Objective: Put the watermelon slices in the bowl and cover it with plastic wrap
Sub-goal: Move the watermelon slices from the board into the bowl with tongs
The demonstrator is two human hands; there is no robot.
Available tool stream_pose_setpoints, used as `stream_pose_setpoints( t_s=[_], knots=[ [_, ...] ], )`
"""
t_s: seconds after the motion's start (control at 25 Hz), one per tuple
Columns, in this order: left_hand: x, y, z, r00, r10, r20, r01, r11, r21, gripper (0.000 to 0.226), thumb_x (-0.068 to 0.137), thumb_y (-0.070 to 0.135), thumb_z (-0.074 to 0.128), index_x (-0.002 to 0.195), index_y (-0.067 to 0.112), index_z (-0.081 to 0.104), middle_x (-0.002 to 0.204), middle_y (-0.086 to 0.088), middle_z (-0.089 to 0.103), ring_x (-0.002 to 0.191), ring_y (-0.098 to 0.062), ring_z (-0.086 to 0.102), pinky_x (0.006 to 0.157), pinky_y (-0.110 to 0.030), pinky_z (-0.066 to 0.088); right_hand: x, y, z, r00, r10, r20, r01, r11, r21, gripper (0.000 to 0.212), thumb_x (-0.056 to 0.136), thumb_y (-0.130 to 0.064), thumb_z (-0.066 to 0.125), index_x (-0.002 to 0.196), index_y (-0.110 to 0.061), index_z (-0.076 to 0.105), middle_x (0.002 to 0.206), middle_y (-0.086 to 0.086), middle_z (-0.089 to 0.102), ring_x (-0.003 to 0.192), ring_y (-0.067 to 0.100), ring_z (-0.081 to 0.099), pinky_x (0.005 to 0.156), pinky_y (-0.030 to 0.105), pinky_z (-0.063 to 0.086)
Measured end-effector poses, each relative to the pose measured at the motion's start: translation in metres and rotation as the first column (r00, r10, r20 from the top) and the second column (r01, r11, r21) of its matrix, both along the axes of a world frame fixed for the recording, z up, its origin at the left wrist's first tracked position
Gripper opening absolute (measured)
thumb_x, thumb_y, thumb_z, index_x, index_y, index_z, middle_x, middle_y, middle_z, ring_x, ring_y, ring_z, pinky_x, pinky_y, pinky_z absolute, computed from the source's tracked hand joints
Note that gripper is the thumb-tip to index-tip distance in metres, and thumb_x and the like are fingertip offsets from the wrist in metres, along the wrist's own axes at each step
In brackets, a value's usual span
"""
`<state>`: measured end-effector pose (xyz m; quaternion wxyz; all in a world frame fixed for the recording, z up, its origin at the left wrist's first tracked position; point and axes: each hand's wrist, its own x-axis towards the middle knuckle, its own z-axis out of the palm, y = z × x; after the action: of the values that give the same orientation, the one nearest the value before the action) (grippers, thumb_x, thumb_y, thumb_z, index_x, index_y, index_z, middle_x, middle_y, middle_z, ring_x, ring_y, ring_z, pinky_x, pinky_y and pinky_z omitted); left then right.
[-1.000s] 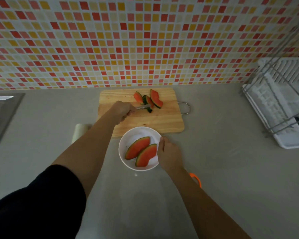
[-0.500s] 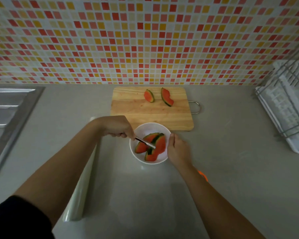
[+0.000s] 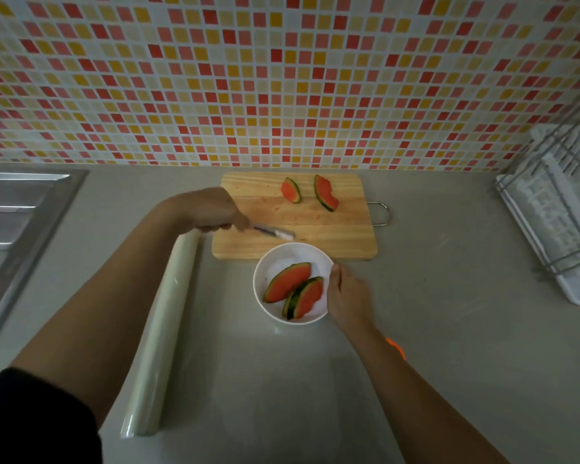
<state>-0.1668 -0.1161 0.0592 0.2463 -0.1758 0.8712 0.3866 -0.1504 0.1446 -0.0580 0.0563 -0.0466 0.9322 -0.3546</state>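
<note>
The left grip (image 3: pixel 215 211) is clenched round the handle of a pair of metal tongs (image 3: pixel 273 232), knuckles up, above the left edge of the wooden cutting board (image 3: pixel 332 236). The tongs point right and a little towards the person, their tips over the near part of the board, just beyond the rim of the white bowl (image 3: pixel 278 257); the tips are blurred, so how they stand I cannot tell.

The right grip (image 3: pixel 347 294) grasps the bowl at its right rim, thumb on the rim. Inside the bowl lie watermelon slices, one long slice (image 3: pixel 288 281) with its red face up and another (image 3: pixel 307 296) leaning beside it, nearer the right grip, dark rind showing. The bowl sits on the table (image 3: pixel 449 329), touching the near edge of the board.

Two more slices are on the far part of the board, well apart from the tongs: a small one (image 3: pixel 291 190) and a curved one (image 3: pixel 325 192) just to its right.

The roll of plastic wrap (image 3: pixel 168 316) lies on the table left of the bowl, partly under the left forearm. A sink (image 3: pixel 17 212) is at the far left, a dish rack (image 3: pixel 556 209) at the far right.
</note>
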Motion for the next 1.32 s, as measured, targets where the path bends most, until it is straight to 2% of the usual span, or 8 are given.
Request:
stream_pose_setpoints(
  t_s=[0.16,0.32,0.56,0.68,0.88,1.0,1.12,1.32],
  knots=[
    [-0.029,0.025,-0.04,0.914,0.311,-0.26,-0.356,0.923,-0.146,0.043,0.081,0.044,0.064,0.062,0.007,0.053,0.059,-0.005,0.051,0.052,-0.019,0.046,0.048,-0.027,0.035,-0.001,-0.001,-0.001,1.0,0.016,-0.005,-0.016,1.0,-0.003,0.04,0.098,-0.028,0.029,0.09,-0.002,0.059,0.083,0.02,0.067,0.08,0.036,0.061,0.072,0.043,0.05],
    [-0.051,0.065,-0.071,0.874,0.268,-0.406,-0.393,0.881,-0.264,0.042,0.087,0.034,0.055,0.056,0.008,0.044,0.052,0.0,0.043,0.05,-0.019,0.045,0.041,-0.026,0.027,-0.003,0.0,-0.002,1.0,0.016,-0.01,-0.016,1.0,0.004,0.037,0.098,-0.027,0.03,0.084,-0.005,0.057,0.077,0.017,0.066,0.073,0.033,0.061,0.066,0.037,0.046],
    [-0.072,0.091,-0.076,0.899,0.136,-0.417,-0.329,0.839,-0.435,0.016,0.088,0.016,0.05,0.081,0.004,0.057,0.07,-0.008,0.053,0.063,-0.023,0.052,0.05,-0.028,0.037,-0.003,-0.001,-0.003,0.999,0.031,-0.024,-0.031,0.999,0.014,0.035,0.097,-0.025,0.031,0.081,-0.007,0.055,0.073,0.016,0.065,0.069,0.032,0.06,0.062,0.036,0.044],
    [-0.076,0.084,-0.077,0.894,0.167,-0.416,-0.346,0.847,-0.403,0.007,0.083,0.013,0.051,0.078,0.008,0.051,0.071,-0.005,0.049,0.064,-0.022,0.05,0.053,-0.029,0.038,-0.003,0.0,-0.003,0.999,0.04,-0.01,-0.04,0.999,0.022,0.034,0.098,-0.025,0.03,0.081,-0.007,0.054,0.076,0.017,0.065,0.071,0.033,0.059,0.062,0.033,0.039],
    [-0.065,0.049,-0.071,0.851,0.328,-0.409,-0.437,0.876,-0.207,0.031,0.083,0.028,0.056,0.059,0.009,0.05,0.052,0.0,0.044,0.046,-0.015,0.04,0.041,-0.023,0.027,-0.003,0.001,0.001,0.999,0.042,-0.018,-0.042,0.999,0.019,0.035,0.098,-0.025,0.03,0.084,-0.003,0.055,0.078,0.02,0.065,0.075,0.036,0.06,0.066,0.037,0.043],
    [-0.038,0.033,-0.06,0.834,0.287,-0.471,-0.357,0.932,-0.064,0.033,0.083,0.029,0.059,0.06,0.006,0.065,0.055,-0.004,0.053,0.056,-0.018,0.047,0.051,-0.026,0.034,-0.004,-0.001,0.002,0.999,0.034,0.006,-0.034,0.999,0.003,0.036,0.098,-0.026,0.03,0.084,-0.004,0.055,0.081,0.019,0.065,0.078,0.035,0.059,0.067,0.037,0.044],
    [0.014,0.026,-0.049,0.835,0.157,-0.528,-0.226,0.972,-0.067,0.019,0.085,0.031,0.064,0.073,0.018,0.072,0.061,0.009,0.062,0.059,-0.004,0.056,0.054,-0.014,0.036,-0.004,-0.001,0.001,1.0,0.024,0.018,-0.024,1.0,0.003,0.037,0.098,-0.027,0.029,0.083,-0.004,0.055,0.084,0.02,0.066,0.081,0.036,0.059,0.064,0.033,0.035],
    [0.083,0.025,-0.038,0.931,-0.057,-0.359,0.06,0.998,-0.002,0.011,0.085,0.024,0.068,0.083,0.031,0.075,0.064,0.02,0.067,0.063,0.006,0.057,0.06,-0.01,0.039,-0.004,0.001,-0.001,0.999,0.017,0.032,-0.017,1.0,-0.008,0.037,0.097,-0.029,0.028,0.083,-0.007,0.055,0.084,0.019,0.066,0.082,0.036,0.059,0.063,0.032,0.032]
  ],
)
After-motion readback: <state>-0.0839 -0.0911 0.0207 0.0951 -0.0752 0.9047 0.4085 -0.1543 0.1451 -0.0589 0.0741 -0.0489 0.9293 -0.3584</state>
